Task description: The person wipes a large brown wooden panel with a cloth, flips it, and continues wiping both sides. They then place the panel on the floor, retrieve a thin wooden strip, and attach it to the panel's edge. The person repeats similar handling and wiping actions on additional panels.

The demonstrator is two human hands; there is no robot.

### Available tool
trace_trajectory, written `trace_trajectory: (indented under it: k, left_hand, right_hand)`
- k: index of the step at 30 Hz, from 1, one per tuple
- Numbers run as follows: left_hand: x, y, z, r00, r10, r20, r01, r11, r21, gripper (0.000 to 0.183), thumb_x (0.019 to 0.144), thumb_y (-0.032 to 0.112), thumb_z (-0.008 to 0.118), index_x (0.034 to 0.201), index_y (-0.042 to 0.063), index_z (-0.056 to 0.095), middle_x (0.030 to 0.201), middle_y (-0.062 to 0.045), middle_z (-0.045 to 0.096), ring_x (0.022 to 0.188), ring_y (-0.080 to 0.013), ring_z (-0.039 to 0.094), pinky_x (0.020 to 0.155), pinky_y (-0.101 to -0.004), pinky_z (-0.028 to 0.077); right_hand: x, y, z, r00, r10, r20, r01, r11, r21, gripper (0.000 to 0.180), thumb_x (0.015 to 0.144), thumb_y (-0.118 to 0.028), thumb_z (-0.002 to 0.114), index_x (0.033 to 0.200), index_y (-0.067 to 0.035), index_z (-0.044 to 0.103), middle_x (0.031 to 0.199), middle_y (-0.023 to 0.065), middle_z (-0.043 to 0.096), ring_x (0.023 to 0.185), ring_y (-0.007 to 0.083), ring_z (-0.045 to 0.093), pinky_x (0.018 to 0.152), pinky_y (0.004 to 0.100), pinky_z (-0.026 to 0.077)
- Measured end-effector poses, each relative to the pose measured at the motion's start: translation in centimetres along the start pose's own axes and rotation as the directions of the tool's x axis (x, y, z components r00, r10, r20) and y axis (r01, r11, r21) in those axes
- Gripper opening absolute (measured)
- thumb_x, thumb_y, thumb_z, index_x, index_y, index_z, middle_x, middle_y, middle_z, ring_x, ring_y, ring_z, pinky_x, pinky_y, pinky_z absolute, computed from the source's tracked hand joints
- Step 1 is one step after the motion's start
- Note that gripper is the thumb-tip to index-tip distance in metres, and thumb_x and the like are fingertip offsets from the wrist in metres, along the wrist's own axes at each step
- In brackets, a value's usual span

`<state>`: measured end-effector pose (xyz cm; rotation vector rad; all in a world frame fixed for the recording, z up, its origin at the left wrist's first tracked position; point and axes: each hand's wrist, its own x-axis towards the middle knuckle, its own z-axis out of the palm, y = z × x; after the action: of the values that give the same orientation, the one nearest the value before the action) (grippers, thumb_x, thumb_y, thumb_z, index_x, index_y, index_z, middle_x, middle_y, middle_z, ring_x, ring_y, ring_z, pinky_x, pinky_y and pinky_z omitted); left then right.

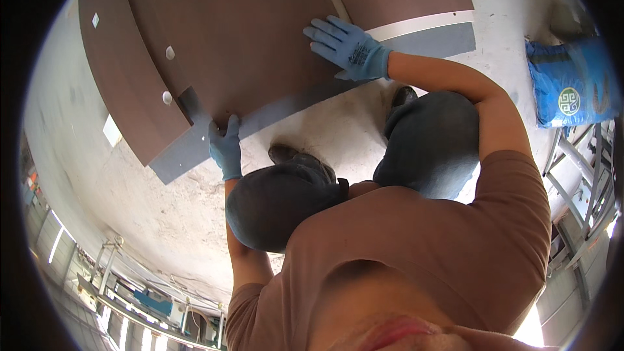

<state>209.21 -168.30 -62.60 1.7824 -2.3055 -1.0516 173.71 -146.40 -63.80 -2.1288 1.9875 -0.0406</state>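
Brown flat panels [234,24] lie on the floor over a grey sheet [302,100] whose strip shows along the near edge. My left hand [225,148], in a light blue glove, is at the near left corner of the middle panel, its thumb and fingers at the panel edge; whether they grip it is hidden. My right hand [341,48], gloved too, rests flat with spread fingers on the same panel near its right side. White round caps [167,98] sit along the left part of the panels. A pale strip [419,24] borders the right panel.
A blue printed sack [565,87] lies at the right, above a metal frame [580,175]. My bent knees and dark shoes are close to the panel's near edge. A long metal rack [141,319] stands at the lower left. The concrete floor [180,214] is rough and stained.
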Motion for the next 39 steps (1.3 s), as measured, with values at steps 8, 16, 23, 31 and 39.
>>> trace_trajectory:
  k: [8,16,23,31,39]
  left_hand:
    - [0.8,1.2,-0.1,0.998,0.0,0.062,-0.01,0.987,0.159,0.065,0.084,0.046,0.081,0.128,0.001,0.063,0.1,-0.017,0.075,0.091,-0.0336,0.072,0.081,-0.0454,0.054]
    - [1.5,1.3,1.3,0.929,0.361,-0.083,-0.261,0.798,0.543,0.099,0.079,0.049,0.085,0.153,0.002,0.041,0.141,-0.024,0.058,0.122,-0.0399,0.063,0.096,-0.0489,0.053]
    - [2.8,1.1,2.1,0.937,0.348,-0.017,-0.287,0.798,0.53,0.099,0.079,0.045,0.086,0.152,-0.003,0.039,0.144,-0.026,0.055,0.125,-0.0433,0.061,0.1,-0.0491,0.053]
    - [2.6,1.0,2.4,0.928,0.369,-0.042,-0.296,0.803,0.518,0.104,0.077,0.041,0.088,0.154,-0.006,0.037,0.148,-0.028,0.052,0.128,-0.0436,0.059,0.103,-0.0484,0.051]
    - [2.5,1.3,2.3,0.901,0.431,-0.051,-0.352,0.795,0.494,0.102,0.076,0.039,0.089,0.152,-0.008,0.037,0.142,-0.028,0.055,0.124,-0.0439,0.06,0.101,-0.0477,0.052]
  right_hand:
    - [1.0,1.2,-0.1,1.0,0.013,-0.016,-0.015,0.996,-0.092,0.086,0.074,-0.05,0.087,0.146,-0.012,0.057,0.167,0.0146,0.035,0.155,0.0326,0.032,0.128,0.0497,0.024]
    - [1.1,2.2,-0.4,0.998,0.067,0.011,-0.066,0.995,-0.073,0.089,0.07,-0.047,0.089,0.146,-0.013,0.056,0.169,0.0118,0.033,0.157,0.0287,0.028,0.129,0.0511,0.021]
    - [1.0,2.3,0.0,0.999,0.05,0.006,-0.048,0.983,-0.175,0.086,0.075,-0.055,0.086,0.147,-0.02,0.055,0.168,0.01,0.035,0.156,0.0289,0.03,0.129,0.0517,0.021]
    - [1.0,2.7,0.3,0.999,0.027,-0.02,-0.03,0.982,-0.186,0.09,0.072,-0.055,0.088,0.147,-0.019,0.054,0.168,0.0117,0.034,0.155,0.0306,0.032,0.128,0.05,0.024]
    - [0.8,3.0,0.8,0.999,0.018,-0.035,-0.024,0.985,-0.17,0.09,0.073,-0.054,0.088,0.148,-0.02,0.053,0.169,0.0115,0.033,0.157,0.0305,0.03,0.129,0.0492,0.023]
